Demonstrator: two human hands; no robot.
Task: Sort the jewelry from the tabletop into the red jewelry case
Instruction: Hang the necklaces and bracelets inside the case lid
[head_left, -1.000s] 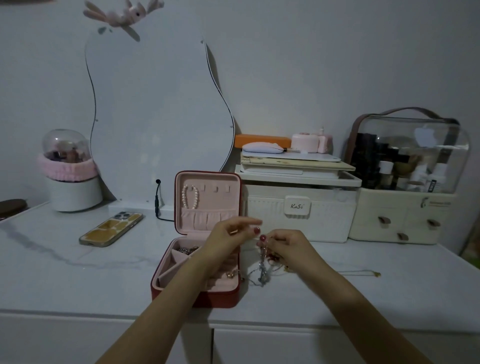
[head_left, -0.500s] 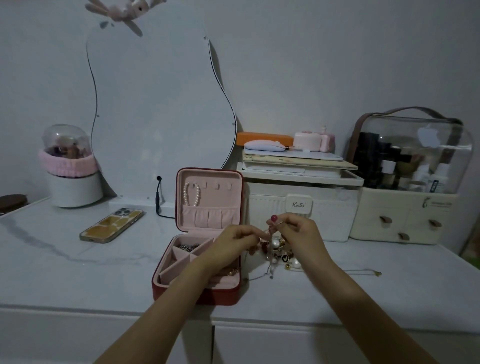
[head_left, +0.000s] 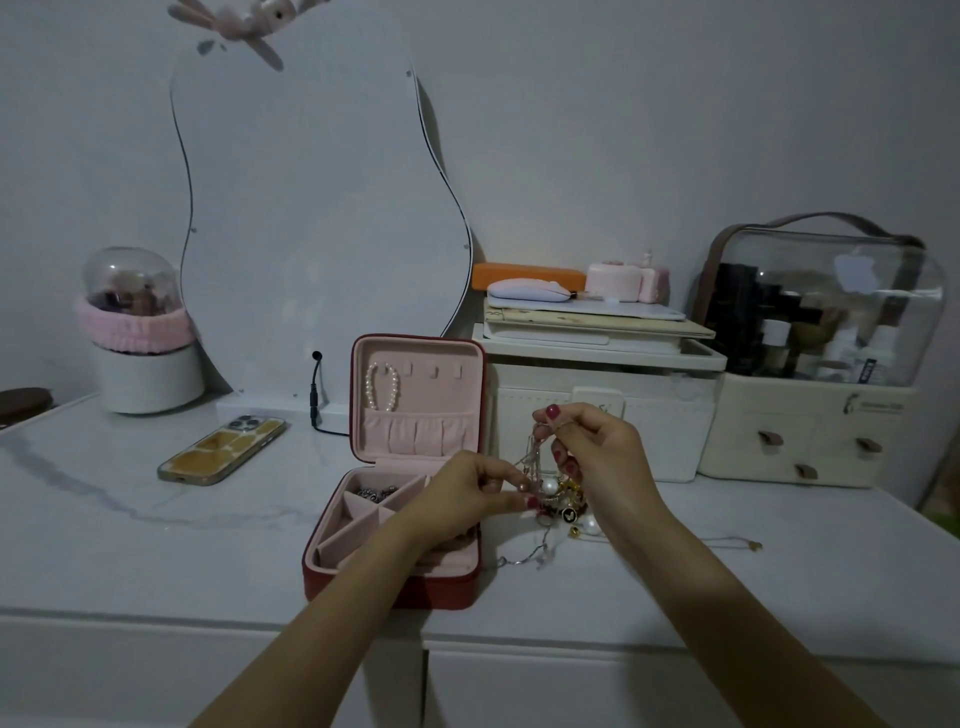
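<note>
Red case (head_left: 415, 590) sits open at the desk's (head_left: 130, 551) front edge, lid upright, pearl strand (head_left: 383, 387) hung on a lid hook, dark beads (head_left: 375, 492) in a rear compartment. Most compartments that show look empty; sorting judged early.

Jewelry pile (head_left: 566, 512) lies on the desk just beside the case, at its 3 o'clock: pearls, gold bits, a black charm, all tangled. A thin chain (head_left: 530, 556) trails from the pile toward 6 o'clock. Another fine chain (head_left: 727, 542) lies apart, further toward 3 o'clock.

Right hand (head_left: 597, 447) is raised above the pile, grip pinched narrow on the top of a silvery chain (head_left: 532, 452) so it hangs down; likely held high so gravity separates it from the clump. Left hand (head_left: 467, 493) reaches across the case's right rear corner, thumb and fingertips pinched on the chain's lower end near a small pink bead. Probable reason: steady or free the lower end while the other hand lifts.

Step in hand, as judged: untangling one piece before placing it. Risk: pulling up drags neighbours off the desk.

Phone (head_left: 223, 449) at the case's 10 o'clock, mirror (head_left: 311, 208) behind.
</note>
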